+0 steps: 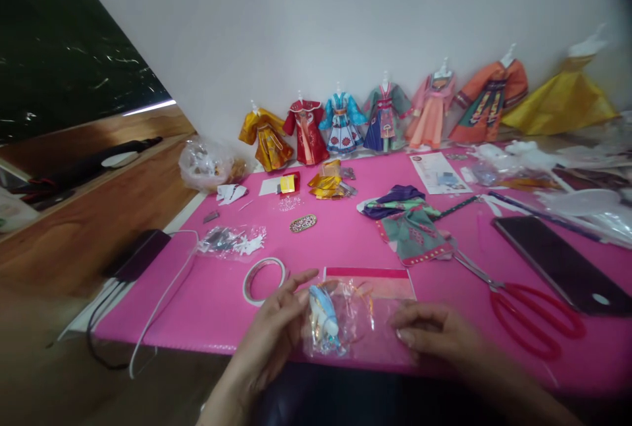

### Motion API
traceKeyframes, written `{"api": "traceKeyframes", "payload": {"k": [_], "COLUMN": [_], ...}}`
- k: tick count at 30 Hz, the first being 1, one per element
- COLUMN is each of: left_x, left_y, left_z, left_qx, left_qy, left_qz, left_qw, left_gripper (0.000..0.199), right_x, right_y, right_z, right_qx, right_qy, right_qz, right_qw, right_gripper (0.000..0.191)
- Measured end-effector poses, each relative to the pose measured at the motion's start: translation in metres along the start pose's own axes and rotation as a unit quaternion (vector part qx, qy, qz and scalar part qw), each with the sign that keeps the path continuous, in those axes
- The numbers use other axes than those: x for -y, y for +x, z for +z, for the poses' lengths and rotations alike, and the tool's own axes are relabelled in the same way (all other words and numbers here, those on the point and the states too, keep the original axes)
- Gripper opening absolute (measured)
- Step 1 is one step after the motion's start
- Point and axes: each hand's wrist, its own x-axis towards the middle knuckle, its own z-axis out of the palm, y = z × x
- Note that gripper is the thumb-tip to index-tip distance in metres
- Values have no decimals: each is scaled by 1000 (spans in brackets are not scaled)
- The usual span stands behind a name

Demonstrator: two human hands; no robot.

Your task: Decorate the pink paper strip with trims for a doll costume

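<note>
A clear plastic bag point(353, 340) is stretched between my two hands at the front of the pink table. Inside it lie a small light-blue and white tube-like item point(323, 311) and some orange strands. My left hand point(279, 320) grips the bag's left side, fingers behind and thumb along it. At the bag's right edge, my right hand point(429, 328) pinches the plastic between thumb and fingers. Just behind the bag lies a card with a red band point(368, 273), partly covered by it. A roll of tape point(264, 281) rests close to my left hand.
Red-handled scissors point(536, 317) and a black phone point(567, 265) lie to the right. Folded green and purple doll clothing point(415, 228) sits mid-table. Several small dresses on white stands point(340, 120) line the wall. A white cable point(162, 301) hangs over the left front edge.
</note>
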Motion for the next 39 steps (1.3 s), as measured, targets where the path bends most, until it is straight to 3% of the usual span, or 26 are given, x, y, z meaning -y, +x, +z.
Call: {"api": "traceKeyframes", "payload": {"k": [3,7,13,17,23,30,35,39], "left_x": [2,2,-16,-21,-19,-26,-29,-30], "left_y": [-14,-30,-40,-38,-37,-40,-35,-23], "left_z": [-6,-15,9,17,9,19,19,20], "left_qx": [-11,-5,10,-1,46,83,68,35], "left_qy": [-25,-58,-7,59,90,98,101,39], "left_qz": [-26,-47,-22,-12,19,39,27,-4], "left_qw": [999,997,1000,998,995,991,992,999], "left_gripper": [53,73,91,83,78,81,79,76], "right_x": [-7,-16,-14,-10,-12,-17,-18,-16], "right_y": [1,3,4,4,7,11,12,10], "right_z": [10,16,14,11,9,3,6,6], "right_qx": [14,48,41,34,31,39,19,3], "right_qy": [44,51,79,82,78,33,72,76], "right_qz": [33,26,49,20,-11,-14,-25,-45], "right_qw": [998,997,995,996,996,999,997,996], "right_gripper": [38,39,42,39,38,45,42,38]}}
